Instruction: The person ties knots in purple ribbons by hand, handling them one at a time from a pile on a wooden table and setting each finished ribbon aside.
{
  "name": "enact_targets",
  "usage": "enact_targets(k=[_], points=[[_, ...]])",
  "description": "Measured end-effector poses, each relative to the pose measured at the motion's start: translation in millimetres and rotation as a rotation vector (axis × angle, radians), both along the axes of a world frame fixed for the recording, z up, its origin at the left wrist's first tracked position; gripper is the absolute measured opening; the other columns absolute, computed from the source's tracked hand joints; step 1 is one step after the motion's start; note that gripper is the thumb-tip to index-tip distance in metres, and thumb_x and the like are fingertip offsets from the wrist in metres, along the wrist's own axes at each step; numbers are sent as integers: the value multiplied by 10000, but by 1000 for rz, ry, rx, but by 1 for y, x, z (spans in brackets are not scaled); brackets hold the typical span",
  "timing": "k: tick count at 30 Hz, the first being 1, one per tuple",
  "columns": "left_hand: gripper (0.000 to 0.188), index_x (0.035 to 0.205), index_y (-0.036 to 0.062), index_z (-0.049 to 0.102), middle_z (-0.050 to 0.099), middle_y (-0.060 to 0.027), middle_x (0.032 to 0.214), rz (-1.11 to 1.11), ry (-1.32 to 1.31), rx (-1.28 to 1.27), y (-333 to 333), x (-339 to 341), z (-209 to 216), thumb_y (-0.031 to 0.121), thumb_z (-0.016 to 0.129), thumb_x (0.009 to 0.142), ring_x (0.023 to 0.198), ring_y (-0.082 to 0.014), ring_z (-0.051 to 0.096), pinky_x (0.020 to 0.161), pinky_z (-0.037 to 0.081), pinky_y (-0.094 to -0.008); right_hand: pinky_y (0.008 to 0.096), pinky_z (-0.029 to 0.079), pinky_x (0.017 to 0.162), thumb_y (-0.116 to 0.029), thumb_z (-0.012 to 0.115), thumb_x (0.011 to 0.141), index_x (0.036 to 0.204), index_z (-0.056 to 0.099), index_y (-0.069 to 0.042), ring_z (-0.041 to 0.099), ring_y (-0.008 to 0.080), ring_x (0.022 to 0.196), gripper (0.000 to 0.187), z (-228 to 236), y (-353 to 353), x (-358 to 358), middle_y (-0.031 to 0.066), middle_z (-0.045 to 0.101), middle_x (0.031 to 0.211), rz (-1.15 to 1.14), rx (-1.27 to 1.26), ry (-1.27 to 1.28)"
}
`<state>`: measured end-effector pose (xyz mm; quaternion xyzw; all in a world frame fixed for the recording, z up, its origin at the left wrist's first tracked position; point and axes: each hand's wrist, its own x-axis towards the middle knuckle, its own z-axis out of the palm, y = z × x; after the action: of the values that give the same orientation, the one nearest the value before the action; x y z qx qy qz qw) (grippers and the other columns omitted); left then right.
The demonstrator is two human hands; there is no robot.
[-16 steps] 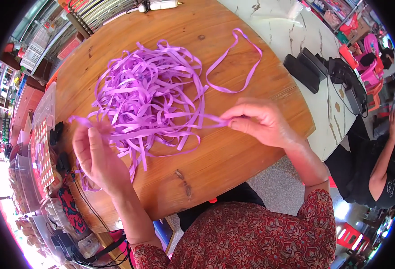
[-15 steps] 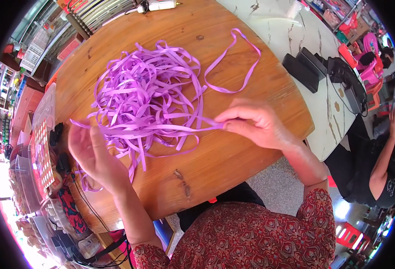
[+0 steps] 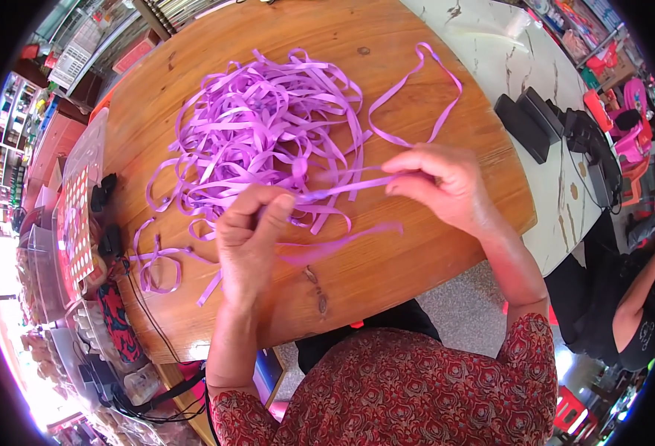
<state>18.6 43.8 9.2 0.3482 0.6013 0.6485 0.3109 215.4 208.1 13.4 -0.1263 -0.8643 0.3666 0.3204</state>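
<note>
A large tangled heap of purple ribbon lies on the wooden table. In front of it, my left hand pinches a purple ribbon between thumb and fingers. My right hand grips the same ribbon farther right, and the length between the hands is drawn nearly straight. A loose ribbon end, blurred by motion, trails below my left hand toward the right. One separate ribbon loop lies on the table beyond my right hand. Several thin ribbon pieces curl near the left edge.
On the white marbled surface at right stand black boxy devices and a dark telephone-like thing with a cord. Along the left edge are a clear plastic box, a dotted sheet and black cables. Another person's arm shows far right.
My left hand has moved right from the heap's left side and closed on the ribbon near my right hand. A loose end now swings below. The view has shifted slightly.
</note>
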Motion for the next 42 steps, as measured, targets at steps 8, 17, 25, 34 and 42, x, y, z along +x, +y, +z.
enact_targets(k=[8, 17, 25, 34, 42], points=[[443, 1223, -5, 502, 449, -196, 1263, 253, 1192, -63, 15, 2, 2, -4, 610, 794, 1197, -378, 415, 998, 348, -473, 281, 476, 610, 7, 680, 767, 951, 653, -22, 620, 184, 709, 188, -3, -10, -11, 73, 631, 792, 36, 21, -5], [105, 879, 24, 595, 487, 17, 691, -195, 28, -95, 18, 33, -7, 122, 632, 875, 647, -53, 424, 596, 339, -190, 297, 453, 530, -42, 744, 706, 931, 653, -57, 585, 190, 624, 244, 1, -16, -7, 53, 603, 744, -27, 265, 20], [254, 1071, 6, 597, 547, -146, 1077, 140, 1143, 15, 33, 27, 4, 20, 587, 818, 1019, -284, 527, 799, 449, -316, 311, 461, 544, -21, 744, 676, 901, 646, -40, 572, 213, 663, 246, -1, -22, -18, 56, 598, 794, 51, 357, 0], [204, 1096, 16, 586, 589, 10, 899, -366, -245, -196, 20, 31, -12, 143, 507, 958, 792, -50, 533, 714, 451, -199, 307, 445, 510, -48, 773, 642, 840, 603, -49, 552, 206, 595, 261, -6, -29, -22, 51, 591, 746, 6, 584, 84], [46, 912, 21, 622, 542, 41, 723, -243, -209, -104, 18, 26, -10, 55, 621, 881, 625, -15, 470, 548, 390, -173, 279, 476, 564, 3, 700, 750, 979, 669, -28, 604, 183, 662, 234, -4, -12, -20, 85, 628, 782, -68, 207, 60]])
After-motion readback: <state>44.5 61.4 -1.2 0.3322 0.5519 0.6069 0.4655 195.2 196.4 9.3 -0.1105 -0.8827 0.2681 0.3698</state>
